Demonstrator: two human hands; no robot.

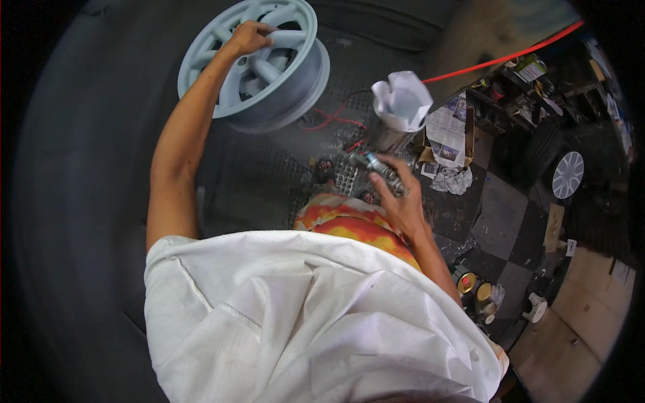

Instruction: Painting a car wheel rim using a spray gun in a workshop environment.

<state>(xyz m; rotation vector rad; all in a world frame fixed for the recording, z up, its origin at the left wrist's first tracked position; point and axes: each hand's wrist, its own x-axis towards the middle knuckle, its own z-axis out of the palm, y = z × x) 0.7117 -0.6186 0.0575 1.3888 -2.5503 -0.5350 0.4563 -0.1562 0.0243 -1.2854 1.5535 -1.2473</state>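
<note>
A pale grey wheel rim (269,67) stands tilted on the dark floor at the upper left. My left hand (248,37) grips one of its spokes near the top. My right hand (396,195) holds a metal spray gun (376,168) at waist height, its nozzle pointing up-left toward the rim. The gun's cup (393,127), with a white paper liner (403,97) sticking out of its top, rises just above my right hand. A red hose (504,57) runs off to the upper right. My white top fills the lower middle.
Crumpled and flat newspaper (450,127) lies right of the cup. Several paint cans (474,289) stand on the checkered floor at the lower right. A tyre with a white rim (568,174) leans at the right. Cluttered shelves (537,80) are behind it.
</note>
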